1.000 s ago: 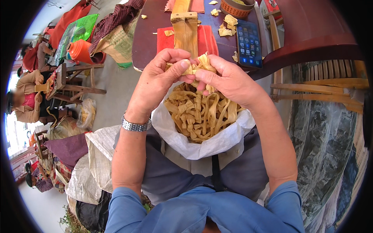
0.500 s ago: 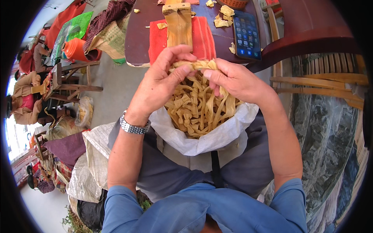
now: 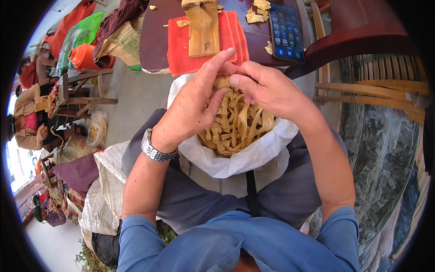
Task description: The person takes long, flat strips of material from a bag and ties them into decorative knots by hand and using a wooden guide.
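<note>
Head view: over the far part of the white sack (image 3: 222,168), the two hands meet at a yellow strip (image 3: 221,82), of which only a short folded piece shows; its ends are hidden by the fingers. The right hand (image 3: 263,86) pinches it, thumb against the near side. The left hand (image 3: 195,102) curves around its left side with thumb and index finger apart; its other fingers are hidden behind the hand, so I cannot tell whether it grips the strip. More yellow strips (image 3: 240,120) lie tangled inside the sack, those at the far side covered by the hands.

Beyond the sack, a wooden block (image 3: 204,34) stands on a red towel (image 3: 179,56), its far end cut off by the upper edge. Beyond the sack to the right lies a smartphone (image 3: 286,34), its icons too small to make out. Well left of the sack, a co-worker (image 3: 26,104) is small and bent by the fisheye rim.
</note>
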Demonstrator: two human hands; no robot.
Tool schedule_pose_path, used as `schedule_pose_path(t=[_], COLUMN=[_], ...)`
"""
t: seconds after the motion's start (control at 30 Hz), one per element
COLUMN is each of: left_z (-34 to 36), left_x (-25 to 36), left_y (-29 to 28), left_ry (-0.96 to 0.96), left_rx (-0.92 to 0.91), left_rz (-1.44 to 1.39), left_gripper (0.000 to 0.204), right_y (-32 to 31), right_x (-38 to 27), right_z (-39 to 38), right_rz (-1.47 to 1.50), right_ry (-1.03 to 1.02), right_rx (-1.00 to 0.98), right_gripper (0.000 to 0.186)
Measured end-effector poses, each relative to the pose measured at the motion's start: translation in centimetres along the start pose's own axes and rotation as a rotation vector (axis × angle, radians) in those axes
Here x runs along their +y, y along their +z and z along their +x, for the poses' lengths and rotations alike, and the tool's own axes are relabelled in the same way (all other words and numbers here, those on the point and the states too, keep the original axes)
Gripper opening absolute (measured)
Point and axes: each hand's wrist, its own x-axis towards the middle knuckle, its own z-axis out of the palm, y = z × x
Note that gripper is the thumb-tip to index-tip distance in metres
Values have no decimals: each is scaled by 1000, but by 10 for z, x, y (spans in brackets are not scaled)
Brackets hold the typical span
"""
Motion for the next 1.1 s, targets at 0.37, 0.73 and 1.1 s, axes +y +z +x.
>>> schedule_pose_path(t=[0.37, 0.73, 1.1], left_z=[-9, -40, -51], left_x=[-4, -4, -9], left_y=[-6, 9, 18], left_ry=[-34, -101, -225], left_rx=[-133, -468, -513], left_rz=[276, 44, -8], left_gripper=[35, 16, 20], right_y=[16, 22, 39], right_x=[1, 2, 1], right_z=[-4, -30, -45], right_rz=[-471, -396, -424], right_ry=[-303, -189, -333], right_rx=[142, -272, -197], right_gripper=[28, 25, 24])
